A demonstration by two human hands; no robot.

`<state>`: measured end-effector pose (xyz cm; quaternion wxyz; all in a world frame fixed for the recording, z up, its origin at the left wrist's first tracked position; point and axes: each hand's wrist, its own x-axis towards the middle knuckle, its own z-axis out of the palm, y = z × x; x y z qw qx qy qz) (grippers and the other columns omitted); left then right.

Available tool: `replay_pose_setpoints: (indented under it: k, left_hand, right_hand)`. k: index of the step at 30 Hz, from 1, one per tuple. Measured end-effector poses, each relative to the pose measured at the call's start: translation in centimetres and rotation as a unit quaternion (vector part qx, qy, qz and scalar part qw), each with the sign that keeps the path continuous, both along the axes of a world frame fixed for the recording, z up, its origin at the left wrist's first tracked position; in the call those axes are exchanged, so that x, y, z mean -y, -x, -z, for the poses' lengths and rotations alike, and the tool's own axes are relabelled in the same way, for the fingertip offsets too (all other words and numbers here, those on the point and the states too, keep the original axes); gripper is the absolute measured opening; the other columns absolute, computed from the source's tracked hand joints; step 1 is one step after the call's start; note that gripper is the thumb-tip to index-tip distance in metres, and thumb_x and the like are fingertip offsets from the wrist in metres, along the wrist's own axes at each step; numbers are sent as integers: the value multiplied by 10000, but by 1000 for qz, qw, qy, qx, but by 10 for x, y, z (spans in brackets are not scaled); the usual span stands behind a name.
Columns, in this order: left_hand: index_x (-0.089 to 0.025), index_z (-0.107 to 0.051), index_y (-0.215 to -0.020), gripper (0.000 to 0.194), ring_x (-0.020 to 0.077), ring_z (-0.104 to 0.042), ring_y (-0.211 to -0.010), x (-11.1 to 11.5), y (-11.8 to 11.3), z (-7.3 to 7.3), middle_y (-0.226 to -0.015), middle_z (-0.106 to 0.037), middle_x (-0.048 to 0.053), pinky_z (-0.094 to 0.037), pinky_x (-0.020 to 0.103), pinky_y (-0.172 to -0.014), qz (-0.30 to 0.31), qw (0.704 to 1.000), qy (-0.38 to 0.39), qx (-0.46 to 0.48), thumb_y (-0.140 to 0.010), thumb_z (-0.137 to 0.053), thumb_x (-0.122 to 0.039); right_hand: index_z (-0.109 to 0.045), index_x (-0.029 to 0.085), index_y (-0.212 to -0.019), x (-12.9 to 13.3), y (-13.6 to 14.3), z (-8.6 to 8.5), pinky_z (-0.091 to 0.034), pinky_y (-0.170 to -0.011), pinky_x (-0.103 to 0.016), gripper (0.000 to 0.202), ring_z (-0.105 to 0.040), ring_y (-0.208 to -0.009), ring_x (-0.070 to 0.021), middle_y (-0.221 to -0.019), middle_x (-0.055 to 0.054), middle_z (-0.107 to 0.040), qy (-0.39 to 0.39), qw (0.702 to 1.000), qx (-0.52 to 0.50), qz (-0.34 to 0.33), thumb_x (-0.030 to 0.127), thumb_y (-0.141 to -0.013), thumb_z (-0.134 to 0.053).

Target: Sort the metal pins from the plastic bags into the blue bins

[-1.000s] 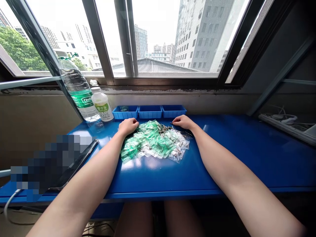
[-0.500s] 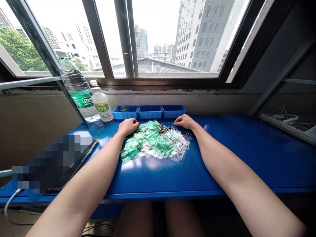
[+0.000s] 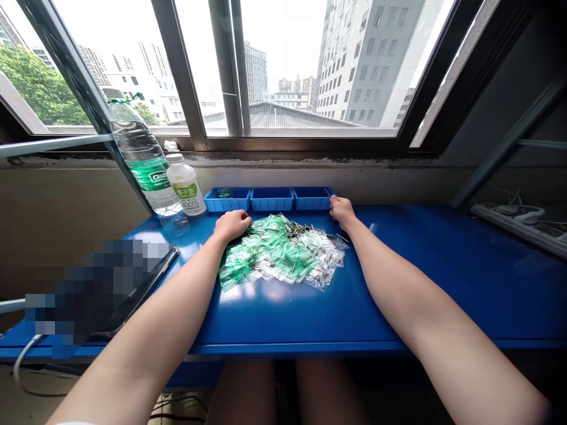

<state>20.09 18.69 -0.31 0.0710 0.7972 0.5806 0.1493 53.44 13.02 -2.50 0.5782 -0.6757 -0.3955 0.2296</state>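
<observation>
My right hand (image 3: 342,211) is at the right end of the right blue bin (image 3: 312,205), pinching a thin metal rod (image 3: 327,192) that points over the bin. My left hand (image 3: 233,225) rests at the upper left edge of a pile of small green packets (image 3: 277,239). Its fingers are curled in, and whatever they hold is hidden. Clear plastic packets (image 3: 325,260) make up the right and front of the pile. Loose thin metal rods (image 3: 303,230) lie at its back right.
Two more blue bins, the middle (image 3: 271,204) and the left (image 3: 227,204), stand against the wall; green packets show in the left one. A large water bottle (image 3: 153,171) and a white bottle (image 3: 186,186) stand left. A power strip (image 3: 522,221) lies far right.
My right hand has lifted away from the loose rods and moved back and right to the right bin, carrying a thin metal rod. My left hand has stayed by the pile.
</observation>
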Motion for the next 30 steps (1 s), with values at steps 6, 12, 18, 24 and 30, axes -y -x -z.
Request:
replay_pose_setpoints:
  k: [6, 12, 18, 24, 30]
  left_hand:
    - [-276, -685, -923, 319, 252, -640, -935, 1, 0, -1, -1000, -724, 22, -476, 306, -726, 2, 1000, 1, 3, -771, -454, -436]
    - [-272, -681, -917, 315, 255, -640, -929, 1, 0, -1, -1002, -722, 22, -475, 313, -706, 5, 1000, -2, 3, -776, -451, -435]
    - [-279, -677, -916, 315, 260, -637, -940, 0, 1, 0, -1001, -719, 20, -475, 319, -712, 1, 1000, 0, 2, -776, -445, -439]
    - [-277, -680, -923, 318, 258, -637, -945, 1, 0, -1, -1006, -718, 23, -480, 318, -728, 2, 1000, 1, 1, -777, -445, -435]
    - [-273, -676, -910, 320, 250, -631, -935, 1, 0, -1, -999, -717, 25, -461, 303, -703, 2, 1000, 2, 2, -767, -442, -439]
  right_hand:
    - [-456, 215, -674, 1, 6, -9, -253, -379, -242, 329, -346, -412, -105, -478, 41, -357, 14, 997, -59, 48, 466, -878, -517]
    - [-556, 181, -709, 6, 7, -10, -251, -391, -242, 434, -340, -421, -83, -542, 18, -450, 8, 999, -34, -13, 611, -763, -588]
    - [-691, 143, -692, 18, 9, -15, -336, -505, -241, 268, -409, -527, -90, -587, -6, -562, 66, 970, 78, -218, 371, -562, -745]
    - [-717, 158, -652, 22, 10, -24, -401, -620, -264, 171, -511, -622, -136, -628, -19, -631, 142, 926, 143, -321, 274, -528, -737]
    - [-703, 165, -637, 22, 14, -26, -398, -603, -261, 125, -512, -610, -135, -613, -13, -622, 172, 905, 179, -346, 215, -525, -723]
